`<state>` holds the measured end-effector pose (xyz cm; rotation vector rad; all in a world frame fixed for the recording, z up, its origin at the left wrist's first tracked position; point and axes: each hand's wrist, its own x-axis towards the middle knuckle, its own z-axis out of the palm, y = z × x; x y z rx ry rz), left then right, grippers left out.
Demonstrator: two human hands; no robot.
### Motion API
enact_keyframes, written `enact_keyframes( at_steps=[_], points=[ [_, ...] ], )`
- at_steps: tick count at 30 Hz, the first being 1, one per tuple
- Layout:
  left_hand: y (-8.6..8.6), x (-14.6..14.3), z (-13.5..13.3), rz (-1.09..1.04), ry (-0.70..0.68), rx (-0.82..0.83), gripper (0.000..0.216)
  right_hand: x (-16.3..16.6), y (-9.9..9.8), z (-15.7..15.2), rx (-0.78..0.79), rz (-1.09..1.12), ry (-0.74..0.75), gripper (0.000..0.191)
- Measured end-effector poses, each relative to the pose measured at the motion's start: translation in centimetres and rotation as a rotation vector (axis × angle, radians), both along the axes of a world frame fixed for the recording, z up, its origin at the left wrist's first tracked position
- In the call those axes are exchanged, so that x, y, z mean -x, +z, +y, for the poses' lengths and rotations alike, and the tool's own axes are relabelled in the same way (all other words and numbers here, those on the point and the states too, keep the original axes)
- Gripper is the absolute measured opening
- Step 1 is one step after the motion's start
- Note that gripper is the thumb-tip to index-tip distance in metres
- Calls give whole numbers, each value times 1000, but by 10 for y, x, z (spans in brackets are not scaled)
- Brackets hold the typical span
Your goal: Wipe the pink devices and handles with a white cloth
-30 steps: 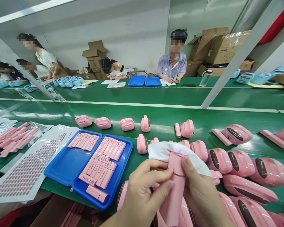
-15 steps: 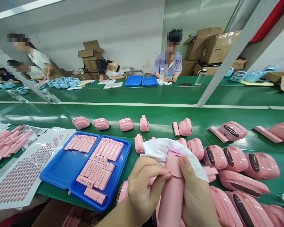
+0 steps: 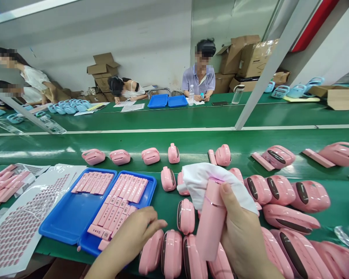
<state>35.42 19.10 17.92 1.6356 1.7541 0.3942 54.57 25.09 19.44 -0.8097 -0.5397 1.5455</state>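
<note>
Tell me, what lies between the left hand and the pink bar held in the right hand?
In the head view, pink shells stand on the green belt between the left hand and the pink bar.

Holding pink strip part (image 3: pixel 211 217) upright in right hand (image 3: pixel 241 236), w/ white cloth (image 3: pixel 212 182) draped over its top end and thumb pressing on front face. Hovering left hand (image 3: pixel 133 234), fingers loosely curled, over near edge of blue tray (image 3: pixel 72 213), just above pink button strips (image 3: pixel 119 201) lying in tray. Lying close together on green belt (image 3: pixel 192 139) near both hands: pink housings (image 3: pixel 279 193). Lying at left of tray: sticker sheet (image 3: pixel 20 224).
</note>
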Motion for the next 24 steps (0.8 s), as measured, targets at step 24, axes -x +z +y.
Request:
enact_keyframes(
  at_steps=[24],
  points=[
    [22, -91, 15, -872, 313, -149, 27, 13, -2, -6, 7, -123, 62, 53]
  ],
)
